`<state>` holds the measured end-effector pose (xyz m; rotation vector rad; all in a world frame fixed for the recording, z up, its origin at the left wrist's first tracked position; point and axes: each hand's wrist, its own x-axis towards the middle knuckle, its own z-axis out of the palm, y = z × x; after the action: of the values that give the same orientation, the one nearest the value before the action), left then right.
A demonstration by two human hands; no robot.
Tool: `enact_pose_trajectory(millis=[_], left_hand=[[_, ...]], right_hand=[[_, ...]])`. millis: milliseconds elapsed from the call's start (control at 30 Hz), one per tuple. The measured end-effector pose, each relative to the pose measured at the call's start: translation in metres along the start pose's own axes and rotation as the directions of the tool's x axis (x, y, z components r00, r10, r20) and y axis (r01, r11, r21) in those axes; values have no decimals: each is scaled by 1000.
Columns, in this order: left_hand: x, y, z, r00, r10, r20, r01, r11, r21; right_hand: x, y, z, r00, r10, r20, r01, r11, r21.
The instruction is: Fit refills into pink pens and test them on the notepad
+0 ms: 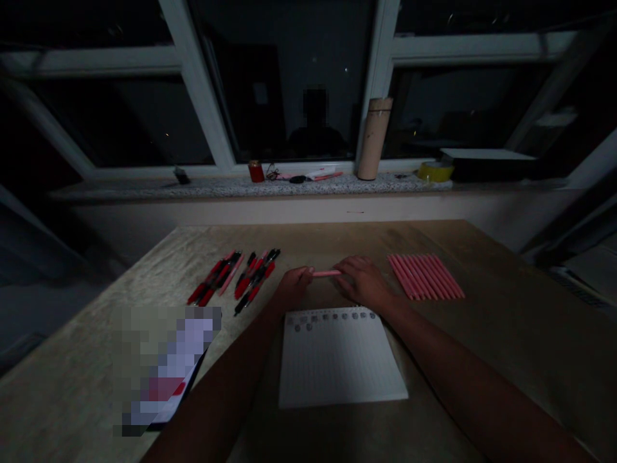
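Observation:
A slim pink pencil (326, 274) lies level between my hands, just beyond the notepad. My left hand (294, 286) pinches its left end with the fingers closed. Around the pencil's right end curl the fingers of my right hand (364, 281), covering that tip. Below both hands rests a spiral-bound lined notepad (340, 363), with small dark round marks along its top lines. To the right of my right hand, several similar pink pencils (425, 276) lie side by side in a neat row.
Two groups of red, black and pink pens (215, 278) (257, 278) lie on the left of the table. Nearer me is a phone or tablet (178, 366), partly blurred. The windowsill (216, 188) holds a tall flask (376, 138), a yellow tape roll (435, 171) and a red jar (256, 171).

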<state>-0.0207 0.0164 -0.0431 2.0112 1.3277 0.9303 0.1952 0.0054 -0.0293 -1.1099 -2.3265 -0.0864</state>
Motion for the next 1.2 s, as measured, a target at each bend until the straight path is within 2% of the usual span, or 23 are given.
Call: enact_pose_trajectory(millis=[367,667,900,1200], left_hand=[[0,-1,1,1000,8,4,-8,1000,-2],[0,-4,1,1000,23,17,-23,1000,3],[1,-2,1,1000,16,-1,-16,1000,18],[0,-1,1,1000,13,3,-13,1000,7]], right_hand=[[1,0,2,999,41,-4,-41,999,8],[0,-3,-2,1000,-3,22,2,1000,3],[0,1,2,999,36,15,-37,999,7],[0,-2,-2,1000,5,24,-5,1000,9]])
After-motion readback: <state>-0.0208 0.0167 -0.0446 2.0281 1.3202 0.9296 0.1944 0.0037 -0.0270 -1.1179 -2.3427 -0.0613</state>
